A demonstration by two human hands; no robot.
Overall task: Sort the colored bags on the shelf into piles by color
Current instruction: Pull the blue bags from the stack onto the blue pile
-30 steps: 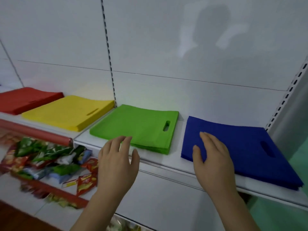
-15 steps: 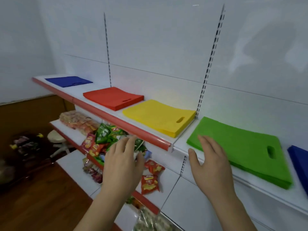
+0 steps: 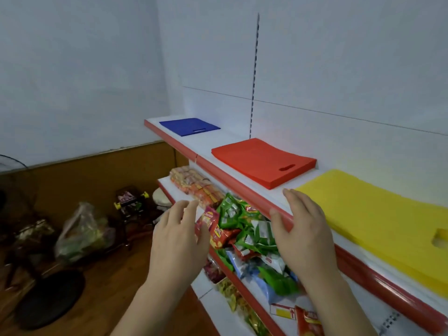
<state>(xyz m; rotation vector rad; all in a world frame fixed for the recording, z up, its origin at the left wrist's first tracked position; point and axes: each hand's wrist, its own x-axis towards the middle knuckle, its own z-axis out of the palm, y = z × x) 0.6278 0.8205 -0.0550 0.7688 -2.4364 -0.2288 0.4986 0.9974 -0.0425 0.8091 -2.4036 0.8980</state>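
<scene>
Shelf (image 3: 244, 191) holds 3 visible piles; both hands, left (image 3: 178, 241) and right (image 3: 303, 236), hover empty, fingers loose. Next move likely: fetching the lone blue bag (image 3: 189, 126).

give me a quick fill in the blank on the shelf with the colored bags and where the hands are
1. On the top shelf, the pile between the blue bags and the yellow bags is colored ____.
2. The hand nearest the yellow pile is the ____ hand.
3. The left hand holds ____.
4. The snack packets lie on the shelf ____ the bags.

Missing words: red; right; nothing; below
</scene>
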